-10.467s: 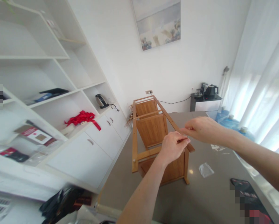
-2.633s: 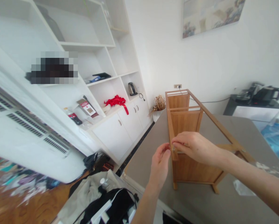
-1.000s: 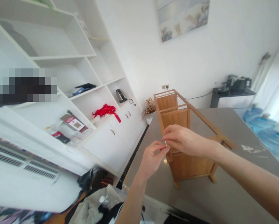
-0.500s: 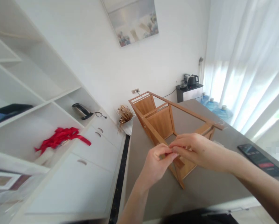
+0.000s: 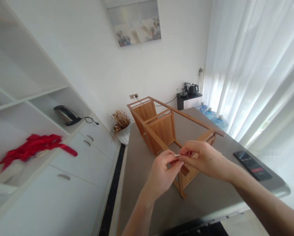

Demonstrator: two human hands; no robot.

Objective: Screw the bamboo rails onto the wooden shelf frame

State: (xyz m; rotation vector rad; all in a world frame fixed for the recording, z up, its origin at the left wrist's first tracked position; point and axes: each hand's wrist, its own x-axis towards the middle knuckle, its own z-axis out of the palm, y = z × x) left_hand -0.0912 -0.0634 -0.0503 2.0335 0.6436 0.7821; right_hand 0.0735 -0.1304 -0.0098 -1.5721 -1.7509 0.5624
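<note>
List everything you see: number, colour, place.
table: 1, grey, centre
wooden frame: 1, brown, on table
stick: 1, white, centre
phone: 1, black, on table
water jugs: 3, blue, beside table
curtain: 1, white, right
appliances: cluster, black, back right
shelving: 1, white, left
kettle: 1, black-silver, in shelving
ribbon: bundle, red, in shelving
dried plant: 1, tan, left of table
painting: 1, pale, top
left hand: 1, bare, holding stick
right hand: 1, bare, holding stick
</note>
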